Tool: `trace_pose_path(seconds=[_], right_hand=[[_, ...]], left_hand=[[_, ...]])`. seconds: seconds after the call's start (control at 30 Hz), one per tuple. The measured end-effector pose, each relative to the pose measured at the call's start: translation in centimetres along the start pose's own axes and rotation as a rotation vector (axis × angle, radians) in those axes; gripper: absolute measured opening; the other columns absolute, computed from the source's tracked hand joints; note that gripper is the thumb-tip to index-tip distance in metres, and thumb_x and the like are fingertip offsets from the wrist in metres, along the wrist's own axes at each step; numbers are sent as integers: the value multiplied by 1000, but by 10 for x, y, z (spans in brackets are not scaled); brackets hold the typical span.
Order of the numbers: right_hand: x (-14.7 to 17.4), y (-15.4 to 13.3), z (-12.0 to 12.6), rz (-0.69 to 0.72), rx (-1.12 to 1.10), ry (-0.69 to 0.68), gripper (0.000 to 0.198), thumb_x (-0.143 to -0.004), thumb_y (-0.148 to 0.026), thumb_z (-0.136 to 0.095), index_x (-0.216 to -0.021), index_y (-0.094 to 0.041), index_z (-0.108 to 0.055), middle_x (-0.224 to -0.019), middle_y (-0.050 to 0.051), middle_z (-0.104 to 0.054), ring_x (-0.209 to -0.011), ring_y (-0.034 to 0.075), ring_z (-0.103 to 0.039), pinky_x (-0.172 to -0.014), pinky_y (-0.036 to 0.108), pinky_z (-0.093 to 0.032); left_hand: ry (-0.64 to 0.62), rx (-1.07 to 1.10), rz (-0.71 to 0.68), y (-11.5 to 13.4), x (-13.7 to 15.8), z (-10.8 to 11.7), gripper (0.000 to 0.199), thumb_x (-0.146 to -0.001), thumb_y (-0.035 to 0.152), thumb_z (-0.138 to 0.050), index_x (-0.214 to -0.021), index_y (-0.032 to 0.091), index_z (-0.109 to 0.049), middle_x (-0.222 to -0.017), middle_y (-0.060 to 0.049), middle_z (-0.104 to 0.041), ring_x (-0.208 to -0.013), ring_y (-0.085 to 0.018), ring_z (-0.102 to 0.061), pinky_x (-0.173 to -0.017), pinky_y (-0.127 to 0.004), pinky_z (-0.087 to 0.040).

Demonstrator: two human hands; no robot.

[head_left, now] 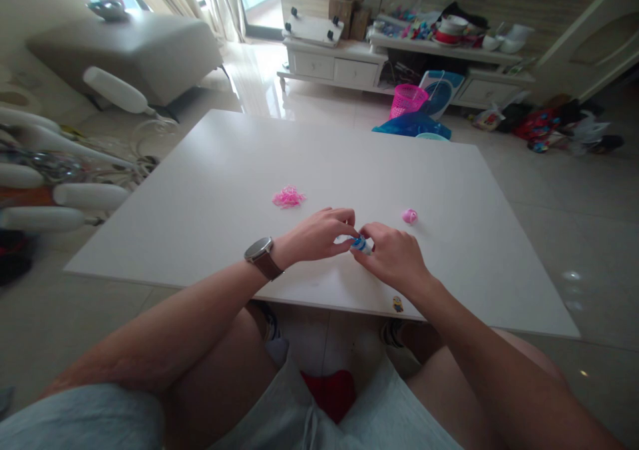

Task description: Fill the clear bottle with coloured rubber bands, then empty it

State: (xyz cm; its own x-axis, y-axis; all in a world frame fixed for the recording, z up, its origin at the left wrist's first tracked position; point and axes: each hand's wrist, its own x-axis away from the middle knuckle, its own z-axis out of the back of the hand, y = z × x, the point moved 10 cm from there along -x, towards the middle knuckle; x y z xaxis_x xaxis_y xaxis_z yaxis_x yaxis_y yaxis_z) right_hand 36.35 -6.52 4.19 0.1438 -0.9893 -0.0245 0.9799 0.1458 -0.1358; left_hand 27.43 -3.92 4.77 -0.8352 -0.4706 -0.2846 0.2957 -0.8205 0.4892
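A small blue-and-white object (361,243) is between my hands, just above the near middle of the white table (239,164); it is too small to name. My right hand (397,251) grips its white end between thumb and fingers. From the other side my left hand (324,231), with a watch (259,249) on its wrist, pinches the blue end with thumb and forefinger. Beyond my left hand lies a loose heap of pink strands (288,197). To the right of my right hand sits a small pink rolled-up piece (410,216).
A minion sticker (397,303) is at the table's near edge. White lamp arms (90,196) reach close to the left edge. Past the far edge are a pink basket (407,98), a blue plastic sheet (414,125) and a white cabinet (334,67) with clutter on top.
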Motion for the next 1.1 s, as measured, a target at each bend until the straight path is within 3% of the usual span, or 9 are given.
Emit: trace_pose_path(seconds=[0.27,0.47,0.53,0.63,0.67,0.73,0.87,0.97,1.1], right_hand=[[1,4,1,-23,-66,-14,23,-88,-44,-58,-94,-25,-68,-89,2,-73,-73,20,-64,-62,29,-30],[0,5,6,-28,-88,14,24,-89,-45,-57,-92,-24,-68,-87,3,-73,-69,19,-62,-62,29,-29],[-1,8,10,-32,-91,38,23,-88,-45,-59,-91,-24,-68,-87,3,-74,-69,19,-62,-62,29,-28],[-3,18,20,-65,-84,103,23,-85,-45,-62,-91,-24,-68,-84,3,-74,-70,20,-62,-62,29,-29],[-3,21,22,-78,-80,121,23,-84,-46,-64,-92,-24,-69,-84,3,-74,-71,20,-63,-63,29,-29],[-3,26,25,-93,-72,138,24,-83,-47,-65,-92,-25,-69,-83,2,-74,-73,21,-63,-63,29,-30],[-3,26,23,-79,-72,128,24,-82,-47,-66,-92,-25,-69,-83,2,-74,-72,21,-63,-62,29,-29],[-2,23,22,-67,-70,124,24,-83,-47,-66,-93,-25,-69,-82,2,-74,-72,21,-64,-62,30,-30],[-1,21,22,-62,-72,119,25,-84,-47,-66,-93,-25,-69,-82,2,-74,-72,21,-64,-62,30,-30]], left_hand=[[82,164,43,-9,0,11,15,-91,23,-59,-92,19,-74,-91,-6,-64,-82,-16,-61,-77,-28,-49],[17,226,26,0,0,9,19,-91,26,-60,-101,20,-75,-100,-7,-62,-86,-16,-61,-82,-29,-50],[107,275,89,-10,0,14,18,-93,25,-58,-101,19,-73,-100,-6,-63,-87,-16,-61,-82,-29,-50],[282,281,277,-47,6,13,16,-91,18,-53,-97,16,-68,-98,-6,-63,-84,-15,-61,-76,-28,-51],[260,257,326,-60,7,4,17,-88,14,-54,-97,15,-68,-99,-6,-63,-82,-15,-61,-74,-28,-51],[103,192,331,-76,6,-26,26,-82,10,-57,-105,16,-69,-108,-8,-63,-83,-16,-62,-77,-30,-52],[-107,20,226,-88,3,-68,46,-82,7,-55,-123,22,-67,-129,-9,-59,-110,-23,-60,-96,-36,-49],[-145,-86,201,-87,-1,-78,38,-87,12,-55,-121,24,-68,-130,-9,-59,-115,-25,-56,-97,-38,-48],[-126,-99,238,-89,-5,-79,21,-90,17,-56,-106,18,-69,-112,-10,-63,-104,-24,-57,-92,-36,-48]])
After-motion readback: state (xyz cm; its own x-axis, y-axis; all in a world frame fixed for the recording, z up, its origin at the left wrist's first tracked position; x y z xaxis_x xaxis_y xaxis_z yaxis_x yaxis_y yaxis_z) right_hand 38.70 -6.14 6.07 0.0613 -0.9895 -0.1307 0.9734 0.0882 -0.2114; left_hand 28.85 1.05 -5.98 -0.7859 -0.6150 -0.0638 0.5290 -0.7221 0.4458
